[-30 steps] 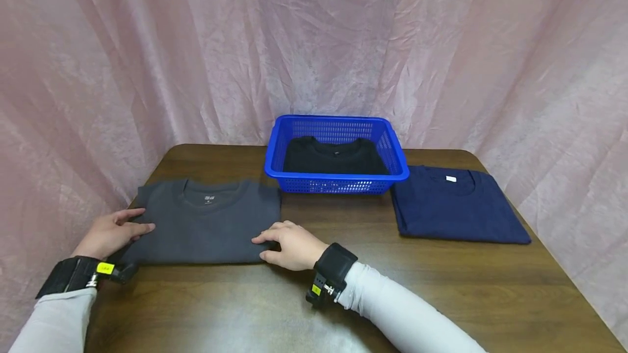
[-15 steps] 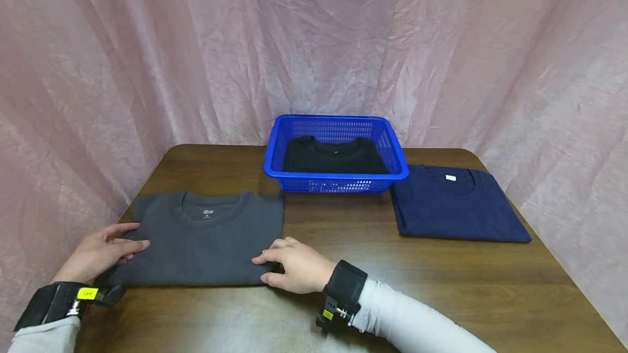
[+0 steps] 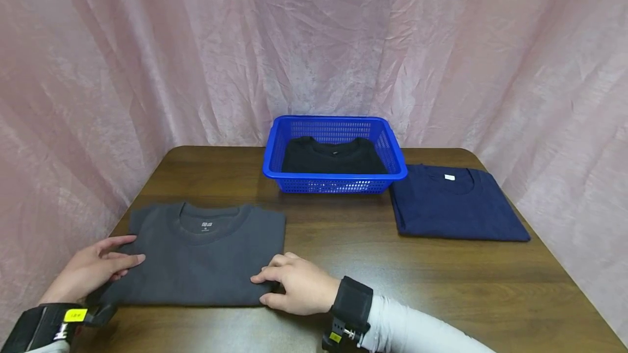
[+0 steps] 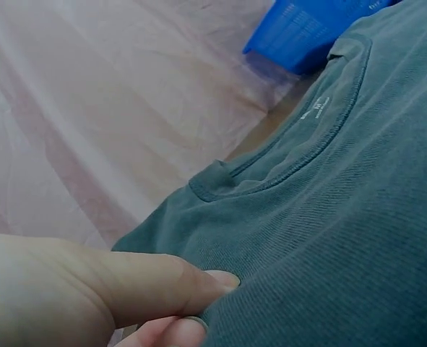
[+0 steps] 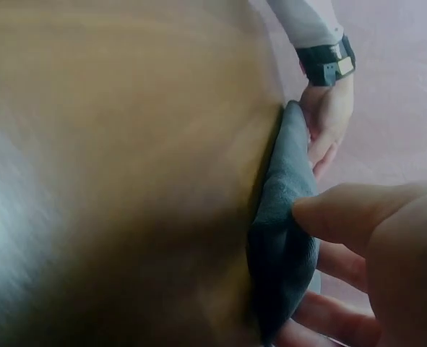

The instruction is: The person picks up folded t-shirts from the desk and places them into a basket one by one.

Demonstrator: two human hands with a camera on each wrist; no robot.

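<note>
A folded dark grey T-shirt (image 3: 206, 266) lies at the left of the table, its neckline facing away from me. At its left side my left hand (image 3: 90, 270) grips the edge, thumb on top of the cloth. My right hand (image 3: 303, 286) holds the near right corner with bent fingers. Ribbed neckline and a small printed size mark show close up on the grey T-shirt (image 4: 329, 210) in the left wrist view. In the right wrist view, the thumb (image 5: 329, 210) presses the T-shirt's folded near edge. Fingertips under the cloth are hidden.
A blue plastic basket (image 3: 333, 183) stands at the back middle, holding a folded black T-shirt (image 3: 333, 159). Right of it lies a folded navy T-shirt (image 3: 461, 206) with a white label. A pink curtain (image 3: 314, 37) hangs behind the wooden table (image 3: 392, 282).
Both hands have come toward me with the grey T-shirt between them, widening its distance from the basket. The basket and navy T-shirt have stayed in place.
</note>
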